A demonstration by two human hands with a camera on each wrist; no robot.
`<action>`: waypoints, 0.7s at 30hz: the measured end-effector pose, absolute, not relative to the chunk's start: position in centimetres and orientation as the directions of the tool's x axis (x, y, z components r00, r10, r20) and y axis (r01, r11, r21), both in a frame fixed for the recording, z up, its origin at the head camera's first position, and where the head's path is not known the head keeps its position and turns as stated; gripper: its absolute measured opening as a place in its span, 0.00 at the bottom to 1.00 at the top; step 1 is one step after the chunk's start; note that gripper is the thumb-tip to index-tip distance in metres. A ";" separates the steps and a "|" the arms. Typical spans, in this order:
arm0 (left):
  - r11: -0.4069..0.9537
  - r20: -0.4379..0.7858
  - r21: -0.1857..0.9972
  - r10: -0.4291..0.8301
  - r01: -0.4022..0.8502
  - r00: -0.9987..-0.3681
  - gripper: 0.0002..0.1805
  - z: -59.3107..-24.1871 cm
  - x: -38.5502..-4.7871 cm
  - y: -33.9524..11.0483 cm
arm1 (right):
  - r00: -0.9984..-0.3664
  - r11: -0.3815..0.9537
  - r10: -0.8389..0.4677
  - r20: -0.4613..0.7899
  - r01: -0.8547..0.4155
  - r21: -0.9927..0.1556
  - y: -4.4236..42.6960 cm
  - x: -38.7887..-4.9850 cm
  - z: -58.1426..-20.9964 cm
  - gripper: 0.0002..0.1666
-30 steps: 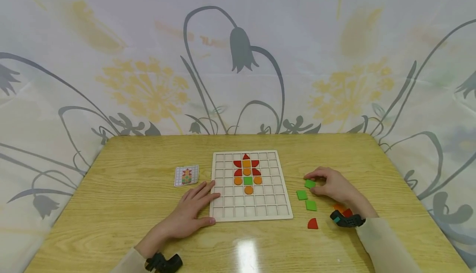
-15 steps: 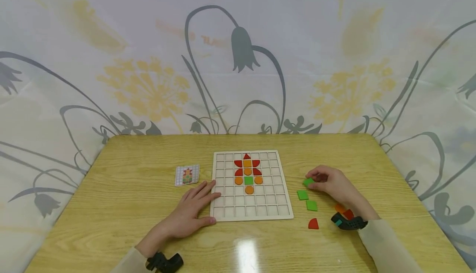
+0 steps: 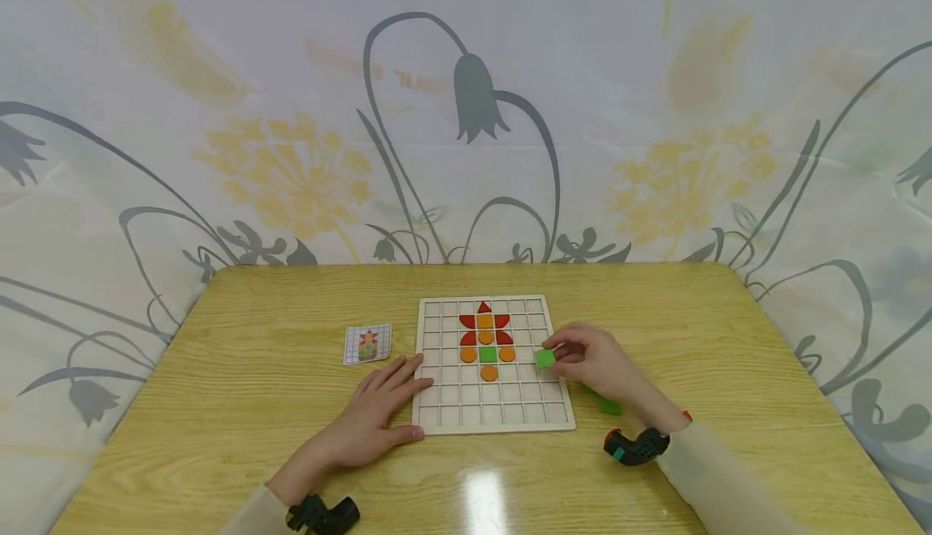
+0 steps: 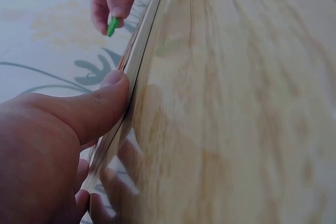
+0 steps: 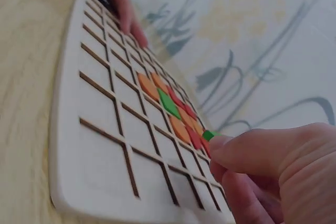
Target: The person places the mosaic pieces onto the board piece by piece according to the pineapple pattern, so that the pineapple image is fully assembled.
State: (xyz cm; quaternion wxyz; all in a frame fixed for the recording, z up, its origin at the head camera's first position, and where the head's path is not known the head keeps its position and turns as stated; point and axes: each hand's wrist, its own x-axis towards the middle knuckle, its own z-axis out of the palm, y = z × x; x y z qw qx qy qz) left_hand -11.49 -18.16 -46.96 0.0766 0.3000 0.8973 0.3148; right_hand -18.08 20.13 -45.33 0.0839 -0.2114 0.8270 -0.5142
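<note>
A white grid board (image 3: 438,395) lies on the wooden table, bearing a figure of red, orange and green pieces. Over the board's right edge, my right hand (image 3: 593,361) pinches a green square tile (image 3: 545,358) between thumb and fingers. In the right wrist view that tile (image 5: 208,135) shows only its end beyond the thumb. My left hand (image 3: 374,418) rests at the board's left edge, fingers extended onto the rim. The left wrist view has its thumb (image 4: 105,103) against the board's side. A green square (image 3: 487,354) sits amid orange discs (image 3: 489,373) in the figure.
A small pattern card (image 3: 367,344) lies left of the board. Loose green tiles (image 3: 609,406) lie under the right forearm, partly hidden. Red bits peek out around the right wrist strap (image 3: 637,447). A floral cloth (image 3: 466,195) hangs behind the table.
My right hand has picked up a green tile from the loose pieces and carried it left to the board's right edge. The left hand stays in place.
</note>
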 end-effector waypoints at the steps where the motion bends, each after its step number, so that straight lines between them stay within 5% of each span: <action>1: 0.621 0.048 0.614 0.586 0.487 -0.809 0.35 -47.0 -11.5 -18.2 | -0.891 0.390 -0.448 0.076 -0.271 -0.880 19.7 -18.0 -45.3 0.17; 11: 0.615 0.049 0.613 0.596 0.495 -0.801 0.35 -47.1 -11.6 -18.2 | -0.834 0.480 -0.543 0.096 -0.402 -0.780 16.8 -17.9 -45.9 0.13; 21: 0.619 0.050 0.615 0.587 0.488 -0.808 0.35 -46.8 -11.4 -18.1 | -0.857 0.561 -0.504 0.104 -0.416 -0.715 15.3 -17.4 -46.2 0.14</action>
